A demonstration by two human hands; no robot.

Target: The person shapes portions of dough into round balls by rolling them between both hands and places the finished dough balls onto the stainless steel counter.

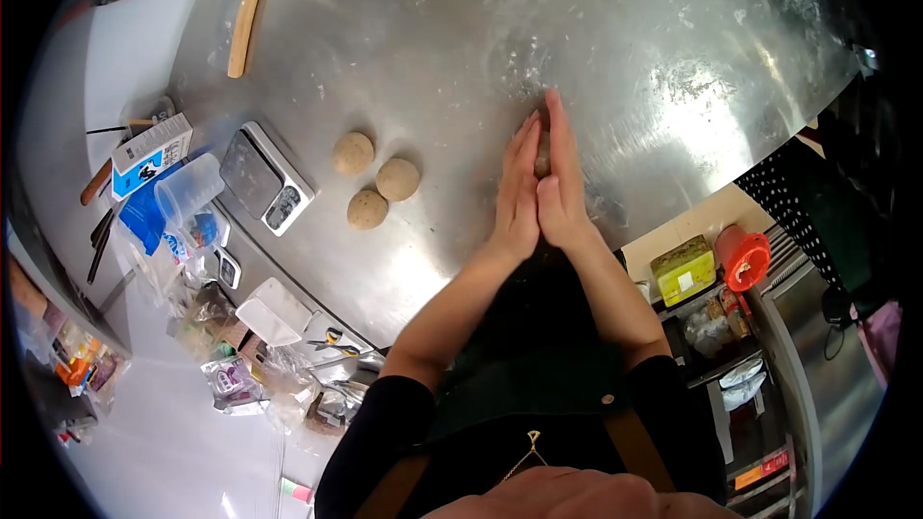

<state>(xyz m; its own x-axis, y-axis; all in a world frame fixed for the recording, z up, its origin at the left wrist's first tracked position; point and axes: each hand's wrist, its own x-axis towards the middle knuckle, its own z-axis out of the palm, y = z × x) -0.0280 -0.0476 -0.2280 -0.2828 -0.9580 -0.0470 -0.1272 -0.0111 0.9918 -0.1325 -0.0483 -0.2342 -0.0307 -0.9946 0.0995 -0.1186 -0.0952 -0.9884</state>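
My left hand and my right hand are held upright on edge, palms facing, with fingers straight and pointing away from me. Between them sits a brownish dough ball, mostly hidden by the palms and fingers. Both hands press around its sides at the near part of the steel table. To the left, three speckled dough balls lie close together: one at the back, one on the right and one in front.
Left of the dough balls is a kitchen scale. A wooden stick lies farther back. A blue-white carton, a clear plastic cup and a white container crowd the left side. At right are shelves with a red bucket.
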